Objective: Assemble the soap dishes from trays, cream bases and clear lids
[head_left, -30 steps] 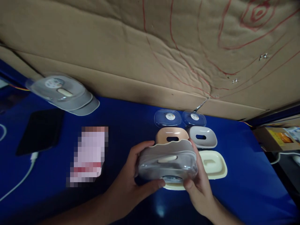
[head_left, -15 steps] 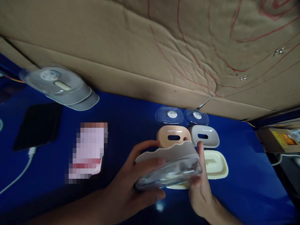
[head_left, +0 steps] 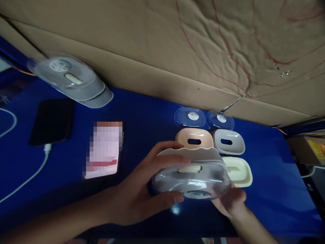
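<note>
The left hand (head_left: pixel 137 186) had the grey box (head_left: pixel 200 156) in its grip above the counter (head_left: pixel 149 125); whether the right hand (head_left: pixel 232 201) grasped or propped it was unclear; light, even pressure probably suited the clear cover (head_left: pixel 195 184).

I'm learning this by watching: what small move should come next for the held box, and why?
Probably tip the held box so its clear cover faces up. The cover slants toward the camera, the left hand grips the left end, and the right hand sits by the right end. The gray box at far left stands with its own cover uppermost, a likely model.
</note>
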Tool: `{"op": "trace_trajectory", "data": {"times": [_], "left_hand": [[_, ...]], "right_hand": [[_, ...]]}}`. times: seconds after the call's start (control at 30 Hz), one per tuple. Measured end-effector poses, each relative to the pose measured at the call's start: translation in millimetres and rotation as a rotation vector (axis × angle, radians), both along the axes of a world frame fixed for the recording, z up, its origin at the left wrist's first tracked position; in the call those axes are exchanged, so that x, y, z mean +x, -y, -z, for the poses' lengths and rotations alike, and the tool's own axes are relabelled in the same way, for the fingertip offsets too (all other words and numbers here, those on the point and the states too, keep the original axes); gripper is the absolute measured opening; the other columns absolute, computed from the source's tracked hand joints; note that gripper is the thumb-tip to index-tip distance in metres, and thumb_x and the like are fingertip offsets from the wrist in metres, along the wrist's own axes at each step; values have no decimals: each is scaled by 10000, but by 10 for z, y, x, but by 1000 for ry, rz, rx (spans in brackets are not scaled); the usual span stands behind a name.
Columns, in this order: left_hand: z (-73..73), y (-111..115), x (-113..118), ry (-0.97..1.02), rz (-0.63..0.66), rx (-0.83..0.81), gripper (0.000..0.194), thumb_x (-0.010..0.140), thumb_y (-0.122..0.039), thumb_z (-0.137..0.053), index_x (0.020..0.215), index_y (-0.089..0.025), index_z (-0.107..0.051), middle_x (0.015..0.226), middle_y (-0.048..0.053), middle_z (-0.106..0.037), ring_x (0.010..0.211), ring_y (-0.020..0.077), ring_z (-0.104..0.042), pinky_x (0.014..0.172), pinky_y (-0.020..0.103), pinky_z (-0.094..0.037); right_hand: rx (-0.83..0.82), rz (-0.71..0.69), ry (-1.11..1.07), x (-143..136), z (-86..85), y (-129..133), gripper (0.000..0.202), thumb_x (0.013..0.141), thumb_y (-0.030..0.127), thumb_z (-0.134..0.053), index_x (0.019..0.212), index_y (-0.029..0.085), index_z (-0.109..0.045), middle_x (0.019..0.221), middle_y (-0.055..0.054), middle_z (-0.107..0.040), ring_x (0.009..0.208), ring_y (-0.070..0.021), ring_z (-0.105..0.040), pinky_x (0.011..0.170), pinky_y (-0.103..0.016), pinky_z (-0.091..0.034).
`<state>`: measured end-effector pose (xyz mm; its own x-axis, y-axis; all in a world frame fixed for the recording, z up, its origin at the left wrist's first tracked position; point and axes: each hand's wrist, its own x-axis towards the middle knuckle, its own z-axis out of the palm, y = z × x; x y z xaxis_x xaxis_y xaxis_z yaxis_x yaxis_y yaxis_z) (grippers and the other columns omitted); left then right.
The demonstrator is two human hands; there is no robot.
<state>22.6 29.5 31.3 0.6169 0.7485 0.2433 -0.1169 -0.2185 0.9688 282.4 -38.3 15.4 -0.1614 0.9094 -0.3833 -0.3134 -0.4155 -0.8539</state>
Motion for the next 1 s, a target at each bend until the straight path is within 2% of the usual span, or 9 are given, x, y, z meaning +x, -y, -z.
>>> {"op": "trace_trajectory", "data": {"times": [0.07,0.17,0.27,0.4,0.63,0.8,1.0], "left_hand": [[-6,-14,6,24,-9,-29,686,931,-199,-777,1503,-460,-502,1583,74,-416,1430,312,-508,1023,356,-585],[1,-25,25,50,-55,-52,650,947,-248,-772,1491,-483,-505,1560,55,-426,1426,297,-494,1132,422,-520],[27,-34,30,31,-85,-50,632,958,-263,-760,1486,-498,-506,1563,42,-413,1459,303,-443,1213,483,-439],[74,-44,17,11,-70,-30,682,945,-239,-767,1513,-492,-486,1599,48,-364,1463,320,-428,1205,497,-447],[133,-7,18,77,-87,-171,611,970,-293,-744,1503,-488,-518,1585,41,-402,1468,306,-444,1093,379,-542],[106,-17,55,122,-98,-349,528,962,-273,-760,1422,-481,-605,1535,26,-501,1309,248,-608,981,292,-588],[93,-36,82,152,-176,-486,435,945,-357,-793,1355,-418,-662,1423,31,-634,1170,221,-680,933,279,-599]], "right_hand": [[-49,32,-87,15,5,-17,928,680,851,-810,1420,317,-640,1297,-138,-766,1303,-371,-685,1095,-565,-549],[-69,72,-136,9,-7,-56,607,799,707,-829,1253,313,-743,1136,-96,-820,1202,-315,-741,1079,-519,-568],[-54,79,-199,-17,-38,-95,452,825,626,-851,1132,300,-791,1028,-56,-836,1042,-266,-789,1019,-453,-611],[-40,94,-303,-45,-86,-118,275,856,504,-871,1033,301,-815,978,-15,-841,868,-193,-796,943,-358,-636],[-12,69,-396,-77,-97,-131,200,909,453,-841,1053,318,-805,885,31,-825,716,-132,-768,881,-308,-639],[-20,95,-390,-85,-59,-154,179,921,442,-832,1019,298,-793,936,22,-828,776,-126,-772,914,-299,-621],[-40,109,-310,-88,-13,-135,227,896,473,-850,1006,286,-782,896,13,-811,857,-154,-775,1025,-379,-586]]}}
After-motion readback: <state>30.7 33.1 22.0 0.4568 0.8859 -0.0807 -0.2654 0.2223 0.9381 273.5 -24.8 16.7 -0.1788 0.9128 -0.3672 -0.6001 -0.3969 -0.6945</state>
